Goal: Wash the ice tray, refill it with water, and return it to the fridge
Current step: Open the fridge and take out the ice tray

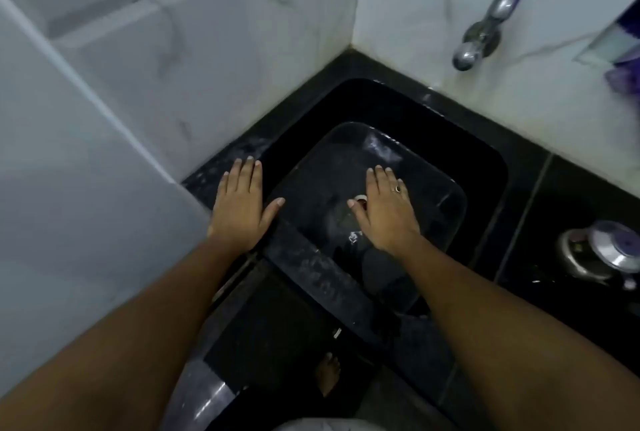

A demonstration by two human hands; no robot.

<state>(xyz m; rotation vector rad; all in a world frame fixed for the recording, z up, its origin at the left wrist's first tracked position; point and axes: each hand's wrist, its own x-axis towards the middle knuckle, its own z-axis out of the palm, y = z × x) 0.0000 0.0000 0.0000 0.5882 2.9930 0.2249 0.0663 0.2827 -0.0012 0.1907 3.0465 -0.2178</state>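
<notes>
Black sink point(485, 160) in white-tiled corner point(346, 15); left hand point(240, 209) and right hand point(384, 210) flat, each grip apart.

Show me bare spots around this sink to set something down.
Free: the sink floor beyond the right hand, toward the tap; the counter strip between sink and steel pot. Crowded: the left rim under the left hand, and around the pot.

Steel pot point(588, 254) cropped, purple item point(623, 75) blurred
</notes>
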